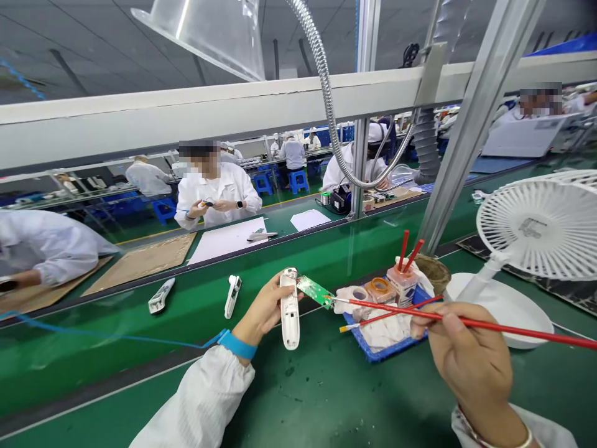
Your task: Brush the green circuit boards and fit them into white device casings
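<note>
My left hand (265,308) is shut around a white plastic casing (290,317), held upright, with a green circuit board (316,291) sticking out sideways from its top. My right hand (466,354) pinches a long red-handled brush (396,309), whose tip touches the end of the board. Below the board sits a blue tray (368,354) lined with white cloth. It carries a second red brush (368,322) with a yellow tip, rolls of tape (379,289) and a jar (402,283) holding red sticks.
Two white casings (161,295) lie on the green bench to the left. A white desk fan (536,227) stands at the right. A metal hose (326,93) and aluminium posts rise beyond the tray. Co-workers (214,193) sit across the bench.
</note>
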### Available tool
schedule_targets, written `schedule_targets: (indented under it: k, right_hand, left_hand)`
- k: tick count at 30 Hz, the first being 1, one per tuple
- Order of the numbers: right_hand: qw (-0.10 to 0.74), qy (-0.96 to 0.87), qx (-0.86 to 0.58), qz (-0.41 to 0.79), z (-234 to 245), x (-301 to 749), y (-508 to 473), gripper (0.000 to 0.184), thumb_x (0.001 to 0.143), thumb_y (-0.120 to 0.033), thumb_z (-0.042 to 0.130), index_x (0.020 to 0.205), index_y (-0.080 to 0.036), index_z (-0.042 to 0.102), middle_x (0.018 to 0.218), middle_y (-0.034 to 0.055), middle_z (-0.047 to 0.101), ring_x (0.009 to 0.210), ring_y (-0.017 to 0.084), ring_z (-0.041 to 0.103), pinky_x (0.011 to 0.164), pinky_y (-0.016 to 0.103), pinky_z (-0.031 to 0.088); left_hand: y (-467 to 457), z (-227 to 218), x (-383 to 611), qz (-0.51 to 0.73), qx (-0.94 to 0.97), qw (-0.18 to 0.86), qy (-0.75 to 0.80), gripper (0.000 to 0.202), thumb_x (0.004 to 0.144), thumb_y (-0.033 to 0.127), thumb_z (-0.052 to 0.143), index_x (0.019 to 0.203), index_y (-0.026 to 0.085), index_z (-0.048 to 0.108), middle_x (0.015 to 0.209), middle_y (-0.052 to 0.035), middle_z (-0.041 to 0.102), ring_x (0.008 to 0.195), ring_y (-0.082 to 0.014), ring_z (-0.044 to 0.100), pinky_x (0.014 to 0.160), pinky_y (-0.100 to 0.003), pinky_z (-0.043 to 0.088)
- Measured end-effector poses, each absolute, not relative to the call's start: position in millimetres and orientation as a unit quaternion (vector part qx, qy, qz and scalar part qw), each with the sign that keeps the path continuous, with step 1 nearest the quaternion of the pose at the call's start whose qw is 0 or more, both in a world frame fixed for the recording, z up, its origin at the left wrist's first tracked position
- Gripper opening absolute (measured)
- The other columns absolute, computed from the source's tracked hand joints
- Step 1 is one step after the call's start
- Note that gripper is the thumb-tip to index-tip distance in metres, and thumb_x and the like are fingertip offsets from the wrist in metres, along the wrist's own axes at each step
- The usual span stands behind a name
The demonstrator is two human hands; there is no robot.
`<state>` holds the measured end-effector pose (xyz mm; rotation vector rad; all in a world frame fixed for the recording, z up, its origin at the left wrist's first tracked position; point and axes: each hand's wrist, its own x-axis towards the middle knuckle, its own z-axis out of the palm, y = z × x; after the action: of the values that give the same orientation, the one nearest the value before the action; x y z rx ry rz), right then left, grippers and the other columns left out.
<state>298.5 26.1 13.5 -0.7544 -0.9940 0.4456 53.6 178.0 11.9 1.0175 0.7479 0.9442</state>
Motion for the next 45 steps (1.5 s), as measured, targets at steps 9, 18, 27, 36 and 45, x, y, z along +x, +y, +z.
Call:
schedule_targets:
  k: [9,18,27,36,45]
  right_hand:
    - [0.635,-0.666,-0.346,0.183,37.0,272.8,23.4,0.014,0.088,-0.017,0.047,0.087,-0.023,0.060,0.071,0.0033,0.064,0.068,0.019,0.062,0.063,0.034,0.050]
    - [0.566,-0.750,-0.319,0.124,52.6,278.1,-0.4,0.028,0.081,-0.007,0.049,0.100,-0.027,0.056,0.075,0.0027,0.065,0.072,0.020,0.064,0.066,0.035,0.053]
    - [0.537,-0.764,-0.355,0.035,72.7,289.0,-28.3,0.028,0.082,-0.018,0.050,0.106,-0.030,0.059,0.079,0.0073,0.069,0.074,0.024,0.066,0.063,0.033,0.055]
    - [0.479,-0.834,-0.275,-0.003,87.3,279.0,-21.0,0.035,0.073,-0.007,0.055,0.100,-0.027,0.064,0.072,0.0046,0.073,0.063,0.022,0.070,0.061,0.029,0.058]
    - [0.480,-0.830,-0.282,0.025,78.4,285.3,-27.5,0.042,0.067,-0.008,0.062,0.103,-0.028,0.067,0.078,0.0045,0.074,0.069,0.024,0.070,0.062,0.029,0.058]
  left_hand:
    - [100.5,40.3,33.5,0.407,0.425,0.740,0.327,0.055,0.069,0.010,0.069,0.120,0.020,0.049,0.101,-0.0060,0.062,0.080,-0.0160,0.062,0.080,-0.034,0.050]
    - [79.0,47.4,19.8,0.397,0.417,0.739,0.348,0.056,0.064,0.010,0.072,0.117,0.021,0.053,0.092,-0.0026,0.061,0.066,-0.0109,0.057,0.072,-0.032,0.051]
    - [73.6,45.1,17.8,0.374,0.403,0.768,0.328,0.053,0.067,0.009,0.069,0.116,0.020,0.053,0.097,-0.0058,0.062,0.063,-0.0107,0.059,0.065,-0.027,0.049]
    - [69.4,50.6,17.6,0.367,0.400,0.774,0.325,0.051,0.066,0.007,0.068,0.113,0.020,0.054,0.088,-0.0034,0.061,0.060,-0.0098,0.057,0.063,-0.027,0.049]
    - [65.7,51.1,14.2,0.366,0.382,0.777,0.340,0.051,0.063,0.006,0.069,0.111,0.020,0.056,0.088,-0.0043,0.063,0.065,-0.0117,0.058,0.064,-0.027,0.050]
